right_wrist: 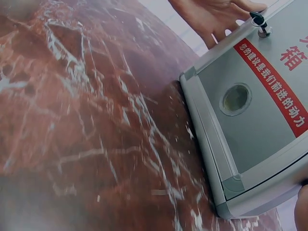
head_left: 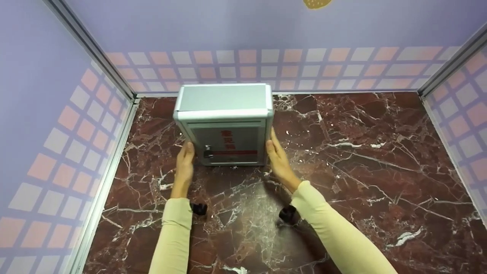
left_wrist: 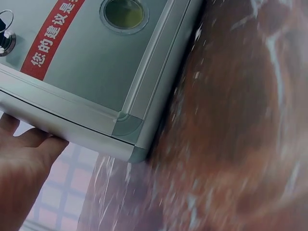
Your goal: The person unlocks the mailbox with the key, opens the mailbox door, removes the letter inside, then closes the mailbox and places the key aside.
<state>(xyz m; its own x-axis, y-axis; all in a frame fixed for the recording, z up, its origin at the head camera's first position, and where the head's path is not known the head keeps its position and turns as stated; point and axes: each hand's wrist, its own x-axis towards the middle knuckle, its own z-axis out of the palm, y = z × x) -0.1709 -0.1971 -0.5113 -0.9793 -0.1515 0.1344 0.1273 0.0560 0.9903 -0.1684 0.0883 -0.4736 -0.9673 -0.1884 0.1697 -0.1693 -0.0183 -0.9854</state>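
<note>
A grey metal suggestion box (head_left: 223, 99) with silver edges stands upright between both hands, its front facing me. Red characters, a red strip and a keyed lock (head_left: 208, 152) are on that front; a small round window (right_wrist: 236, 99) lies below the strip. My left hand (head_left: 185, 161) holds the box's left side, thumb near the front edge. On the opposite side my right hand (head_left: 279, 160) grips low down, its thumb also by the front edge. Some fingers of each hand are hidden by the box. Whether its base touches the floor, I cannot tell.
Dark red marble-patterned floor (head_left: 365, 167) with white veins and small white specks surrounds the box. Purple panels with pink and white squares form a back wall (head_left: 258, 30), a left wall (head_left: 34, 114) and a right wall (head_left: 470, 91). Metal strips edge the walls.
</note>
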